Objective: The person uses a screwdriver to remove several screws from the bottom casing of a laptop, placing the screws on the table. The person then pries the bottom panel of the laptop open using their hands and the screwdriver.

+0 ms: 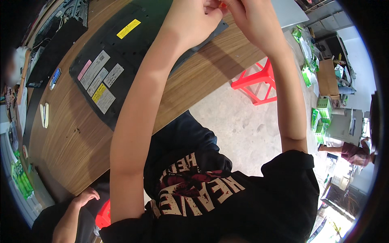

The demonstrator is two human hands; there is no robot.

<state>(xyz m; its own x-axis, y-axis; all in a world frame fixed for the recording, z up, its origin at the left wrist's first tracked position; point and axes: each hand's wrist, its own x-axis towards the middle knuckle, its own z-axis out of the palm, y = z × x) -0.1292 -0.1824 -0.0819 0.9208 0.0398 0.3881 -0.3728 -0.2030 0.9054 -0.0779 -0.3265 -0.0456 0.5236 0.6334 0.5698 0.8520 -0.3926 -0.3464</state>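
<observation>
Both my hands meet at the top edge of the view, above the far side of a large black panel [121, 56]. My left hand [194, 20] is closed, its fingers curled in. My right hand [253, 20] is closed beside it, thumb and fingers drawn together. A small orange-red piece [222, 5] shows between the fingers of both hands; its kind is too small to tell. The upper edge of the picture cuts off part of the fingers. The panel lies flat on the wooden table [69, 150], with white, pink and yellow stickers on it.
A blue-and-white utility knife [55, 78] and a pale folding tool [44, 115] lie on the table's left. An opened black device [60, 44] stands behind them. A red stool [259, 83] is beyond the table edge. Another person's hand [86, 197] rests at lower left.
</observation>
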